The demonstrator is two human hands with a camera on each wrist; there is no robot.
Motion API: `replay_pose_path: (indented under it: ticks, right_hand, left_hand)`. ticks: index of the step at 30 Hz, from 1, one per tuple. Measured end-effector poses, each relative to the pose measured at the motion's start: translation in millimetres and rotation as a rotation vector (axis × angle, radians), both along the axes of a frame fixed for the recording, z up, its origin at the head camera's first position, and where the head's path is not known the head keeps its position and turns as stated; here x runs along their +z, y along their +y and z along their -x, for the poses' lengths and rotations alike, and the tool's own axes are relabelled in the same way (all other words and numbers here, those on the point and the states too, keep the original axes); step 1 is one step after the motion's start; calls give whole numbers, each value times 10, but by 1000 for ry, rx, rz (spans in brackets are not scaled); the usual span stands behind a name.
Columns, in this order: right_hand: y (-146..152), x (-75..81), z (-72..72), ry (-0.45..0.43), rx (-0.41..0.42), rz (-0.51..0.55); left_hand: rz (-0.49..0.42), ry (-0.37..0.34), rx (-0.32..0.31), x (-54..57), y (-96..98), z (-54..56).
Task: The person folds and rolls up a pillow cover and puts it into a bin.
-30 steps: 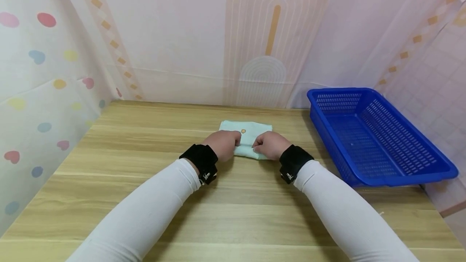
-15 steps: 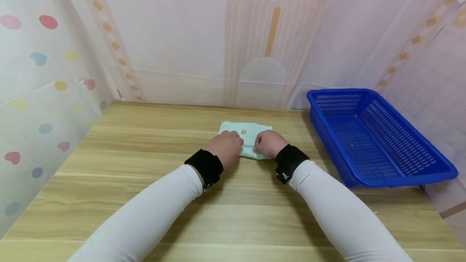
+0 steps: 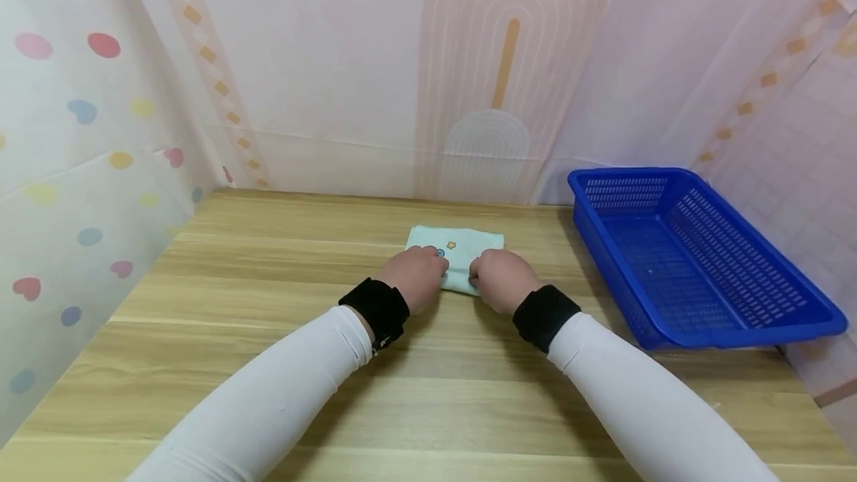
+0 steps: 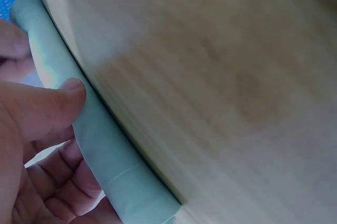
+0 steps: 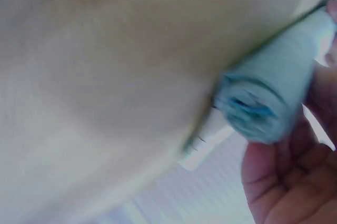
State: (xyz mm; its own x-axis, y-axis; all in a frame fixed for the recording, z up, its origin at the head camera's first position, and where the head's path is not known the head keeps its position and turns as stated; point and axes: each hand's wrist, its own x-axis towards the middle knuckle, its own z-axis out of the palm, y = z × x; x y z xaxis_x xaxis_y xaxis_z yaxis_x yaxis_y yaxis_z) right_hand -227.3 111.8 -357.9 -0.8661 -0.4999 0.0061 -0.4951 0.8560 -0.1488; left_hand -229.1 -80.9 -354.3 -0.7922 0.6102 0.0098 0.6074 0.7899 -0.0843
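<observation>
A mint-green cloth [image 3: 469, 244] with small printed figures lies on the wooden table, its near edge rolled into a tube. My left hand [image 3: 415, 278] grips the left part of this roll. In the left wrist view the thumb presses on the rolled cloth [image 4: 113, 150], and the fingers curl beneath it. At the other side, my right hand [image 3: 506, 280] holds the roll near its right end. The right wrist view shows the spiral end of the rolled cloth [image 5: 274, 82] with curled fingers against its side; the right thumb is mostly hidden.
A blue perforated plastic basket [image 3: 689, 266] stands at the right of the table [image 3: 281, 259]. A patterned curtain [image 3: 335, 80] hangs right behind the table's far edge, and a dotted one [image 3: 87, 169] hangs along the left.
My left hand has shifted slightly and its fingers have regripped the roll. The right wrist has turned and dropped slightly. The cloth lies in nearly the same place, and the head view has tilted a little.
</observation>
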Motion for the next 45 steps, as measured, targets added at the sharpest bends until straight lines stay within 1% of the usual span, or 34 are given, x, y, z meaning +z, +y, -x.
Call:
replay_pose_path:
  ticks: [4,6,8,13,21,26,31,38,45]
  right_hand:
    - [39,39,-102,77,130,-109]
    - [52,41,-119,89,161,-124]
    - [58,33,-115,90,169,-119]
    - [53,6,-79,33,125,-59]
    - [46,-11,-39,-56,66,31]
    - [78,-52,11,-131,33,104]
    - [90,-27,26,-182,-2,157]
    - [76,-25,59,-243,-56,182]
    - [30,9,112,-292,-109,140]
  left_hand:
    - [9,6,-6,3,7,23]
    - [20,3,-4,12,2,29]
    - [24,-5,5,25,-5,30]
    - [17,-28,17,28,-13,31]
    - [-32,-32,24,-8,-25,49]
    - [-56,-73,48,12,-41,54]
    - [-60,-112,61,21,-49,75]
    - [-52,-178,98,-5,-44,137]
    - [-51,-225,118,-13,-18,199]
